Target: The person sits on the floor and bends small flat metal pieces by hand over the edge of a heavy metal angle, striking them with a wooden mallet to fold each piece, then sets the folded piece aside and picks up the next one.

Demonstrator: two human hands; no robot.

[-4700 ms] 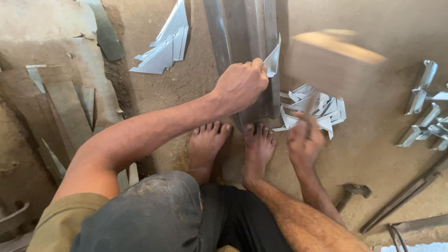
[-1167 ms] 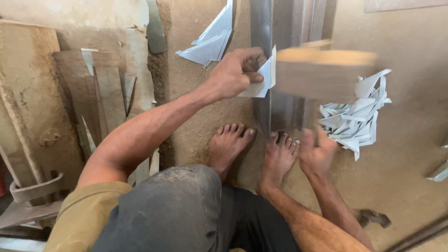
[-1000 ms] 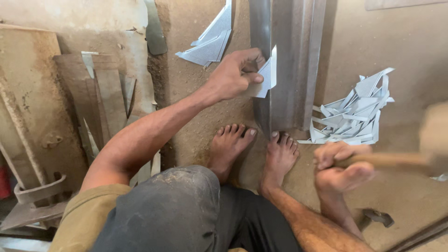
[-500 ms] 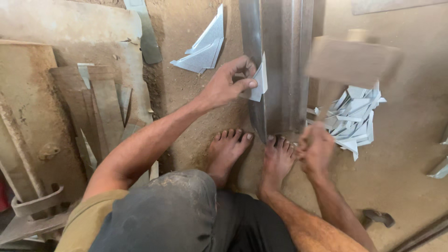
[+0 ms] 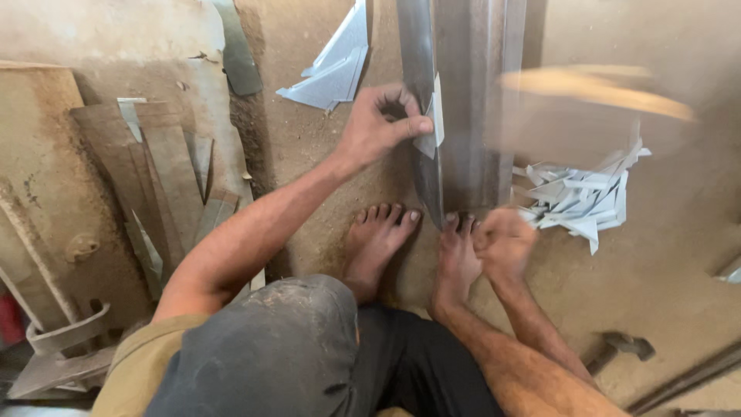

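Metal channel [image 5: 471, 100] lies at twelve o'clock; left hand [image 5: 378, 127] pinches a small sheet piece [image 5: 429, 131] against it, right hand [image 5: 503, 243] fisted around a blurred mallet [image 5: 594, 89]. Cut offcuts [image 5: 579, 197] pile at three o'clock; fixing unfinished.

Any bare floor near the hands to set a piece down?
Bare dirt lies between the left forearm and the folded sheets, and on the floor right of the scrap pile. Crowded: around the metal beam, feet and right hand, and by the stacked strips.
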